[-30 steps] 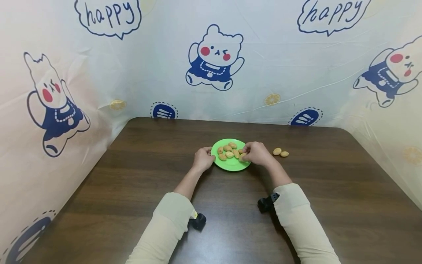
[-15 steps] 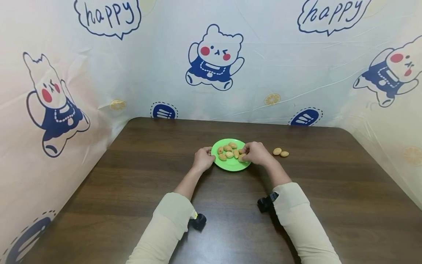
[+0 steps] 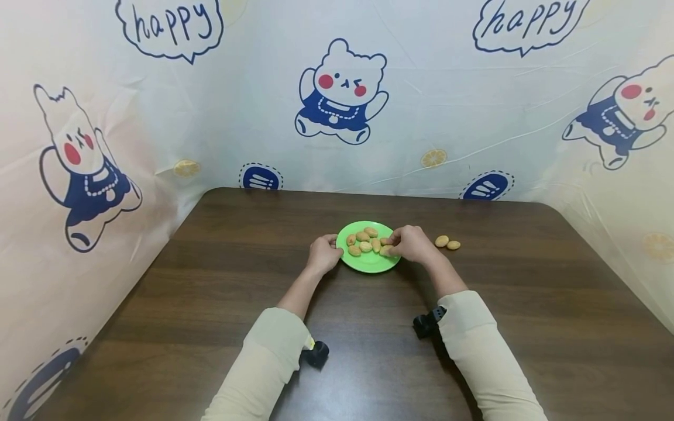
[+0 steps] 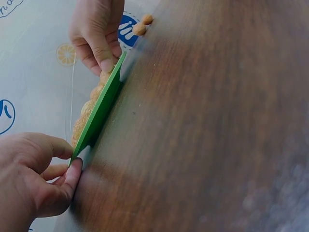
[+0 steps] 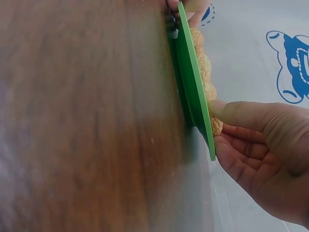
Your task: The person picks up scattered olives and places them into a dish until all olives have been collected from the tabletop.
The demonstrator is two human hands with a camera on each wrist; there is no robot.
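Observation:
A round green plate point(image 3: 368, 268) bears several tan, wrinkled oval nuts that look like walnuts point(image 3: 365, 247). At its left edge my left hand point(image 3: 323, 255) pinches the rim, with thumb and fingers on either face of it in the left wrist view. Over the right side of the plate, my right hand point(image 3: 413, 244) pinches one walnut point(image 5: 217, 127) between thumb and fingers, close to the rim. Its fingertips cover part of the nuts on that side.
Two more walnuts point(image 3: 447, 242) lie on the brown wooden table point(image 3: 368, 327), to the right of the right hand. Behind the table hangs a pale printed cloth point(image 3: 226, 105) with cartoon figures. Black wrist cameras hang below both sleeves.
The head view has shifted very slightly. Both hands, the plate and the walnuts stay where they were.

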